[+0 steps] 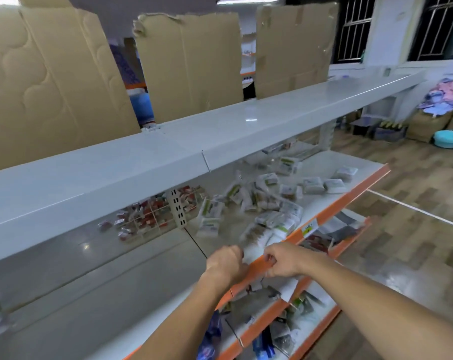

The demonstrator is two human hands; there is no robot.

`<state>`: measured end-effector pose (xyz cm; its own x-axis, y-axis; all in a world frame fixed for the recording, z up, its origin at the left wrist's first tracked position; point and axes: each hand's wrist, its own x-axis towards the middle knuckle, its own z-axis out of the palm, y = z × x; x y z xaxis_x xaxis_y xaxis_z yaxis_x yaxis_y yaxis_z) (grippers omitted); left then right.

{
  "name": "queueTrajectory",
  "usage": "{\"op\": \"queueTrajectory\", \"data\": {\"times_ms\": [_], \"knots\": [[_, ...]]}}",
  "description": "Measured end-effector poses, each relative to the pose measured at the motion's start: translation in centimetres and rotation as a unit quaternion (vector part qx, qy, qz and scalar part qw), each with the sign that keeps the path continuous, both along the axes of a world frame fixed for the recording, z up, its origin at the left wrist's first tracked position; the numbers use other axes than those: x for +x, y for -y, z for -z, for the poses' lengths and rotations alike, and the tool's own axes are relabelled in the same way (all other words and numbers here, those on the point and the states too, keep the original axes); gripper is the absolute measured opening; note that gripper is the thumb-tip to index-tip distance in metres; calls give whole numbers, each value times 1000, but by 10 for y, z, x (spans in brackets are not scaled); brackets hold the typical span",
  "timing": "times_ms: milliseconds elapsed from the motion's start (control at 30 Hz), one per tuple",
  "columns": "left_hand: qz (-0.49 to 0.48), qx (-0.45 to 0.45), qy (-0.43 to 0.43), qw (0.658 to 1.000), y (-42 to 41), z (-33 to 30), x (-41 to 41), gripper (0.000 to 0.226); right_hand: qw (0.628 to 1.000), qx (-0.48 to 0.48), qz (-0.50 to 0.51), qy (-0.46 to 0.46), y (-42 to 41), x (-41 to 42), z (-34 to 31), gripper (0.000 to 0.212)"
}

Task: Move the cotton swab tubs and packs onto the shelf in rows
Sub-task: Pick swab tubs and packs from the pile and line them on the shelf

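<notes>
Below, both hands are seen at the orange front edge (321, 216) of the middle shelf (332, 162). The left hand (226, 261) is held just over the shelf surface with its fingers curled under; whether anything is pinched in its grip cannot be told from the blurred picture. The right hand (282, 259) is placed beside it, right at the orange edge, its fingers likewise curled, and what it holds, if anything, cannot be made out either. The cotton swab packs (269, 216) are scattered in a loose heap on the middle shelf, just beyond the hands, with more packs (324, 184) lying apart farther along to the right. Small red items (147, 216) are kept in a divided tray at the back left of the same shelf. A white upper shelf (168, 146) is seen above, with cardboard sheets (189, 63) stood upright behind it. Dark packets (256, 302) are laid on the lower shelves. A turquoise basin (450, 139) is set on the wooden floor at far right.
</notes>
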<state>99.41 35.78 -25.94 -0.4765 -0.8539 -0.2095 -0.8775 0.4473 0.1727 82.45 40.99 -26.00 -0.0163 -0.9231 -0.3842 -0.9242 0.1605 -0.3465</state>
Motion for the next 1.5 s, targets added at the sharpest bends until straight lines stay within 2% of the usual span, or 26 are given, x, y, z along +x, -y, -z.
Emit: {"op": "queueTrajectory", "data": {"times_ms": [133,233,467,633,733,933,1100,1200,1333,1500], "knots": [[29,-5,-7,1000,9,0,-34,39,999,-12,29,12,2,-30,1,29],[50,-5,-16,999,22,4,-56,39,998,-25,57,18,9,-52,2,38],[70,-32,-48,996,75,13,-104,31,990,-46,135,7,42,-113,6,31],[97,-12,-29,995,113,16,-133,58,986,-54,156,2,73,-151,5,35],[120,-3,-5,993,130,21,-140,62,985,-62,164,6,89,-166,6,38],[157,17,-14,987,151,33,-148,59,987,-42,157,-2,119,-190,16,48],[159,21,-40,986,162,44,-153,89,987,-12,158,2,141,-211,25,59],[171,33,-7,985,164,47,-158,100,989,13,146,14,150,-221,31,68],[118,27,-2,993,159,46,-162,98,991,48,118,32,160,-230,34,81],[19,8,-37,999,146,36,-162,90,994,57,91,25,167,-234,38,82]]}}
